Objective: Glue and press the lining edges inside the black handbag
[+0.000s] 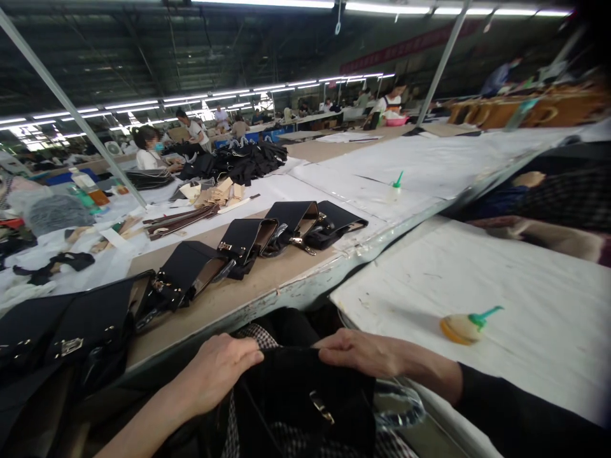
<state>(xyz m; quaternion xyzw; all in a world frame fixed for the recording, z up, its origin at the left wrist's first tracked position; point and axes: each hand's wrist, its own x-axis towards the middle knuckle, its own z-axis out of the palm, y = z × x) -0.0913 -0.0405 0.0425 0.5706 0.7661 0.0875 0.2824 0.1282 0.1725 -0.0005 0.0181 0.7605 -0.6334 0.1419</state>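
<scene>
A black handbag (pixel 329 397) with a gold-coloured clasp lies over my lap, against a checked cloth. My left hand (pixel 224 359) pinches its upper edge at the left. Farther right along the same edge, my right hand (pixel 360 353) grips with the thumb on top and the fingers hidden behind. A clear plastic-wrapped loop (pixel 401 407), probably the handle, sticks out at the bag's right side. Several similar black bags (pixel 188 267) with gold fittings stand in a row on the bench to my left.
A glue bottle (pixel 463 327) with a green nozzle lies on the white table (pixel 534 280) at right. Another small green-tipped bottle (pixel 396 184) stands farther back. Brown strips (pixel 184 219) and a black pile (pixel 248 162) lie beyond the bags. A masked person (pixel 153 152) sits at far left.
</scene>
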